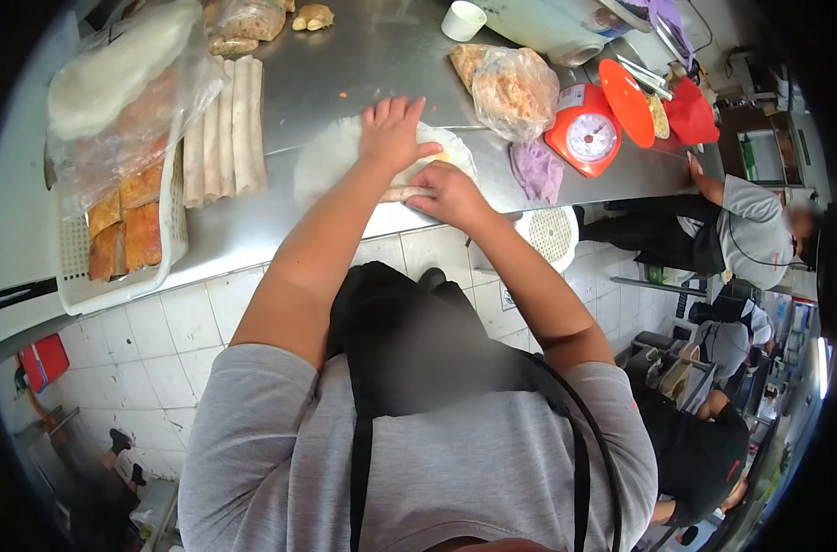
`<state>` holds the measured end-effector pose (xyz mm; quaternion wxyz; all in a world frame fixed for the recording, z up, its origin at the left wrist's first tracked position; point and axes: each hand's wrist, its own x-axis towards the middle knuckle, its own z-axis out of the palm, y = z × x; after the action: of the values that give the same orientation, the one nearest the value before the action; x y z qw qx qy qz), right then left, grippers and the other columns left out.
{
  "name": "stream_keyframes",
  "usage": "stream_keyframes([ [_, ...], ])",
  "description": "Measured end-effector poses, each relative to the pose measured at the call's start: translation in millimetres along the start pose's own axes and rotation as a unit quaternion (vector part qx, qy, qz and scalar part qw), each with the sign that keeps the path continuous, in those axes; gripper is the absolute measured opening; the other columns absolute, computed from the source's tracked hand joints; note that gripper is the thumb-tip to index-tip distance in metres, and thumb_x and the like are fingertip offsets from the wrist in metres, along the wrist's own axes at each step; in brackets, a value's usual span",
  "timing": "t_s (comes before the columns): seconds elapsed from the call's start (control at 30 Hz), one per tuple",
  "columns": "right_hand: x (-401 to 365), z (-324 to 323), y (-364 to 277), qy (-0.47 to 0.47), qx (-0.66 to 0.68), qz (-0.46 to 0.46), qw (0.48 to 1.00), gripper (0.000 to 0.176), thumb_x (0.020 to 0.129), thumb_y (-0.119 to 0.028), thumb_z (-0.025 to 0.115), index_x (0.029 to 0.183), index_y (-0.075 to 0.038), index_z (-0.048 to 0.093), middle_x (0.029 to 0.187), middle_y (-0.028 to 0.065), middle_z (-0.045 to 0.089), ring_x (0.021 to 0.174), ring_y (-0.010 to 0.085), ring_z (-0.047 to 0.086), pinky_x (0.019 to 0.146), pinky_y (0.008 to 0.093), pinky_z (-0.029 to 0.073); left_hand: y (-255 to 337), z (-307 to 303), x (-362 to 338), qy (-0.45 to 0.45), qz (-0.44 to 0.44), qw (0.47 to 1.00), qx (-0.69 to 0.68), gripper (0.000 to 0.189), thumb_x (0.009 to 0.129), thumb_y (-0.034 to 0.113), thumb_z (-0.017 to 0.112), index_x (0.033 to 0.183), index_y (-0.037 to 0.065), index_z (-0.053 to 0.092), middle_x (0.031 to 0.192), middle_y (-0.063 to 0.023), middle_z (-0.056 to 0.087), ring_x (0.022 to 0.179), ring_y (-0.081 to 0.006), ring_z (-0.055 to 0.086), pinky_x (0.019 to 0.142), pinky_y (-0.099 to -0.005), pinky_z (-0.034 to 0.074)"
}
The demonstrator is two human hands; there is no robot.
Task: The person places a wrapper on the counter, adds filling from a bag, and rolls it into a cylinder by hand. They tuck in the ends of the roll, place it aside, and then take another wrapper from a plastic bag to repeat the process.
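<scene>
A thin white round wrapper (326, 156) lies on the steel counter in front of me. My left hand (395, 136) rests on it with the fingers stretched out and the thumb apart. Closer to the counter's front edge, my right hand (448, 195) has its fingers curled on a narrow pale roll (398, 193) at the wrapper's near side. Part of the roll is hidden under that hand. Several long white rolls (225, 129) lie side by side to the left, next to a white plastic basket (174, 244) with browned square pieces (142, 235) in it.
A plastic bag (124, 83) of white sheets covers part of the basket. Rightward are a bag of orange filling (519, 97), a purple cloth (536, 170) and an orange scale (588, 136). A white cup (462, 20) stands farther back. Co-workers (754, 225) are at the right.
</scene>
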<state>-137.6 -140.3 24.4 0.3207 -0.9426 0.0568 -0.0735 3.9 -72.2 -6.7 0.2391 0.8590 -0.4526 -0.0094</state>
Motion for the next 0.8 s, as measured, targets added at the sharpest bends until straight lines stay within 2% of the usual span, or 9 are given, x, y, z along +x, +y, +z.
stream_keyframes([
  [0.17,-1.5,5.4,3.4,-0.047,0.015,-0.002,0.999,0.024,0.063,-0.012,0.072,0.082,-0.003,0.061,0.084,0.0106,0.059,0.084,0.0281,0.056,0.072,0.0349,0.046,-0.9,0.8,0.3,0.013,0.004,0.999,0.031,0.080,0.066,0.057,0.063,0.128,0.014,0.040,0.120,-0.0061,0.042,0.115,-0.0227,0.033,0.096,-0.0394,0.022],
  [0.27,8.8,3.9,-17.1,-0.006,0.030,-0.021,0.999,0.025,0.062,-0.012,0.072,0.082,-0.004,0.061,0.084,0.0097,0.060,0.084,0.0279,0.056,0.073,0.0353,0.046,-1.6,1.9,0.7,0.016,0.008,0.999,0.033,0.080,0.066,0.057,0.063,0.129,0.014,0.039,0.122,-0.0062,0.041,0.115,-0.0230,0.032,0.096,-0.0395,0.022],
  [0.37,3.7,21.6,-7.1,-0.003,0.013,-0.048,0.999,0.025,0.062,-0.013,0.072,0.082,-0.004,0.061,0.084,0.0094,0.060,0.084,0.0280,0.056,0.073,0.0360,0.046,-0.7,-2.8,0.6,-0.014,0.002,1.000,0.024,0.078,0.068,0.055,0.061,0.129,0.013,0.038,0.124,-0.0063,0.040,0.116,-0.0235,0.031,0.096,-0.0400,0.022],
  [0.47,10.4,10.9,-17.6,-0.039,0.002,-0.014,0.999,0.024,0.061,-0.013,0.073,0.080,-0.004,0.061,0.083,0.0097,0.060,0.083,0.0284,0.056,0.073,0.0363,0.046,-4.4,3.1,1.5,-0.014,0.011,1.000,0.017,0.073,0.073,0.053,0.058,0.132,0.014,0.036,0.127,-0.0084,0.038,0.119,-0.0272,0.029,0.099,-0.0405,0.020],
  [0.57,17.1,19.5,-20.3,-0.008,0.024,-0.058,0.998,0.023,0.061,-0.014,0.072,0.078,-0.004,0.061,0.083,0.0099,0.059,0.081,0.0286,0.056,0.072,0.0365,0.046,-5.6,5.0,7.5,-0.048,-0.014,0.999,-0.003,0.067,0.079,0.049,0.053,0.133,0.015,0.035,0.132,-0.0085,0.035,0.121,-0.0282,0.027,0.100,-0.0422,0.018],
  [0.67,12.4,29.1,-15.9,-0.009,0.005,-0.045,0.999,0.021,0.062,-0.015,0.070,0.078,-0.005,0.061,0.082,0.0102,0.059,0.080,0.0289,0.055,0.072,0.0368,0.046,-9.3,-3.6,18.9,-0.081,-0.080,0.988,-0.107,0.060,0.083,0.046,0.049,0.132,0.014,0.036,0.134,-0.0086,0.034,0.124,-0.0279,0.027,0.101,-0.0423,0.019],
  [0.73,17.7,20.6,-25.7,-0.038,-0.019,-0.039,0.998,0.021,0.063,-0.016,0.070,0.079,-0.005,0.061,0.082,0.0104,0.058,0.081,0.0290,0.055,0.073,0.0369,0.046,-24.6,-8.5,33.1,-0.075,-0.086,0.942,-0.315,0.056,0.085,0.043,0.047,0.131,0.012,0.038,0.133,-0.0086,0.037,0.123,-0.0260,0.032,0.100,-0.0403,0.025],
  [0.77,20.9,17.0,-29.3,-0.052,-0.032,-0.036,0.997,0.021,0.063,-0.017,0.069,0.079,-0.005,0.062,0.082,0.0104,0.058,0.081,0.0290,0.055,0.073,0.0369,0.046,-33.2,-11.3,37.0,-0.069,-0.086,0.903,-0.414,0.054,0.086,0.042,0.046,0.130,0.011,0.039,0.133,-0.0086,0.038,0.122,-0.0251,0.034,0.099,-0.0392,0.028],
  [0.8,22.9,20.1,-29.1,-0.046,-0.029,-0.046,0.997,0.022,0.063,-0.017,0.070,0.080,-0.005,0.062,0.083,0.0104,0.058,0.081,0.0289,0.055,0.073,0.0369,0.046,-39.0,-20.8,36.6,-0.039,-0.074,0.907,-0.412,0.051,0.086,0.040,0.048,0.127,0.011,0.042,0.128,-0.0101,0.042,0.118,-0.0263,0.038,0.098,-0.0385,0.030],
])
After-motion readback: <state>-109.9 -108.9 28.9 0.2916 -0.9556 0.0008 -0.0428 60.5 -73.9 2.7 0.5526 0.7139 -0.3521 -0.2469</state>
